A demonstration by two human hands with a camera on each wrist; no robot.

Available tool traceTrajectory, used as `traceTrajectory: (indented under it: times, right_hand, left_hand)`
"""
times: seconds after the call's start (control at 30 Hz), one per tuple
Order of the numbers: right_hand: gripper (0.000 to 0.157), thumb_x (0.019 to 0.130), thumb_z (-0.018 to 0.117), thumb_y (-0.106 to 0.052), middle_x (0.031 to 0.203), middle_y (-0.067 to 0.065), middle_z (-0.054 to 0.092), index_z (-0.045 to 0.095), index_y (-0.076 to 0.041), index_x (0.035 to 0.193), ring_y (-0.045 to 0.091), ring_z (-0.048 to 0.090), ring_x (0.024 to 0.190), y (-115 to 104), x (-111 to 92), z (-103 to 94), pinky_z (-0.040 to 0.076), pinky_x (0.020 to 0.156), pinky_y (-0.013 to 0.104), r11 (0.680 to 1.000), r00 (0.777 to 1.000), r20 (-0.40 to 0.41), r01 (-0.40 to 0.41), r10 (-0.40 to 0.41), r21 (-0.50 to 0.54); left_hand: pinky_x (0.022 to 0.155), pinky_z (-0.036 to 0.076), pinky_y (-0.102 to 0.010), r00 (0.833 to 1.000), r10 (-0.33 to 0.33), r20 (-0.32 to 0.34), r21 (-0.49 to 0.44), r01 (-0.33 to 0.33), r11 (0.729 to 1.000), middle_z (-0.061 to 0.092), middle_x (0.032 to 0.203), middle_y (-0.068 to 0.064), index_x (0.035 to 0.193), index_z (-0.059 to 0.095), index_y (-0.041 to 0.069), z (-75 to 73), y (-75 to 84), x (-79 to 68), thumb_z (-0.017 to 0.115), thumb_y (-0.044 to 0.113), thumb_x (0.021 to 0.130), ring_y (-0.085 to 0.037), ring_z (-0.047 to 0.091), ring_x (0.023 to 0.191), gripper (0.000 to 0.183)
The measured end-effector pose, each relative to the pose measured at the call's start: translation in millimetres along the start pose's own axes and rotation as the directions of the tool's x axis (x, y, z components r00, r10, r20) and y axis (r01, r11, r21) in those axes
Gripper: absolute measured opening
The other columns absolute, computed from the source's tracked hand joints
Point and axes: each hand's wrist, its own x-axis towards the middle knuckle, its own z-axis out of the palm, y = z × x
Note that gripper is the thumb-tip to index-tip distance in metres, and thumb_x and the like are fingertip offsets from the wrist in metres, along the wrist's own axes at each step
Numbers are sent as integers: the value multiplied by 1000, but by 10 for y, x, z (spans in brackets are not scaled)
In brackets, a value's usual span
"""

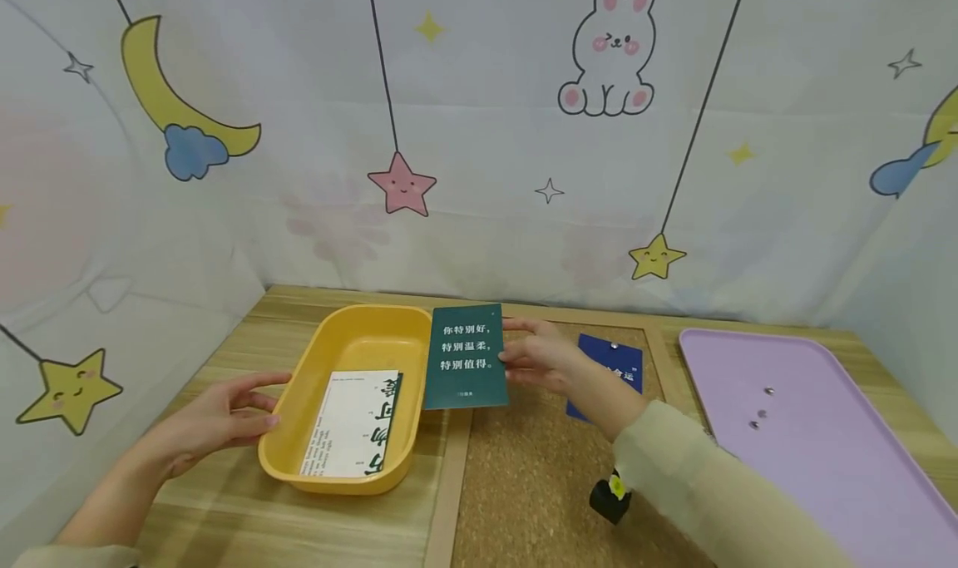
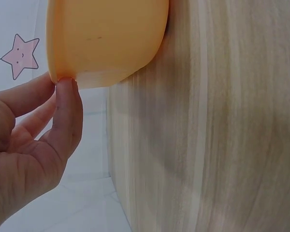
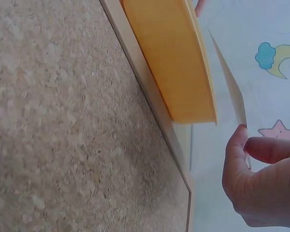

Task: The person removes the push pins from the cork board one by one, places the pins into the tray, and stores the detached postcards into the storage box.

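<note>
My right hand [image 1: 542, 356] pinches a dark green card [image 1: 466, 356] with white Chinese lettering by its right edge. The card is held up over the right rim of a yellow plastic bin [image 1: 340, 322], and its thin edge shows in the right wrist view. Thumb and fingers of my left hand [image 1: 224, 414] grip the left rim of the bin, seen close in the left wrist view. Inside the bin lies a white card [image 1: 348, 427] with large green characters, overlapping a dark-edged one beneath.
A wood-framed corkboard [image 1: 524, 485] lies right of the bin. A blue card [image 1: 609, 364] is pinned on it, partly behind my right arm. Nearer sits a small black object [image 1: 609, 501] with a yellow flower. Several small metallic pins [image 1: 754, 424] lie on a lilac tray [image 1: 816, 435].
</note>
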Motion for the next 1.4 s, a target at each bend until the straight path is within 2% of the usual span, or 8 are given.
traceTrajectory:
  times: [0.57,1.0,1.27,1.4]
  right_hand:
    - [51,83,53,14,85,12,60,47,-3,130,16,57,63,62,66,411,48,52,24,1000,999,-34,-4,4,13]
    - [50,82,53,16,79,11,60,47,0,129,15,58,60,80,90,722,50,50,22,999,1000,-4,10,-10,-34]
    - [48,81,55,16,81,14,61,48,0,127,17,58,58,115,103,939,55,56,27,999,1000,1,23,-23,-42]
    - [50,80,55,17,80,14,59,47,1,126,16,56,56,102,120,1008,53,50,24,998,999,-1,39,-39,-52]
  left_hand:
    - [78,54,-32,1000,-12,20,-29,13,999,54,107,-16,141,17,-12,2,-9,-16,62,9,90,-18,61,91,71]
    - [78,54,-32,999,-32,7,-34,33,999,52,108,-17,141,16,-11,18,9,-36,60,8,90,-17,61,90,70]
    - [78,54,-33,999,-53,-7,-21,53,998,52,109,-19,141,16,-11,31,9,-29,61,8,90,-18,60,90,71]
    - [77,54,-33,999,-46,-5,-24,45,999,52,109,-19,141,16,-11,33,12,-20,60,8,90,-18,60,90,70]
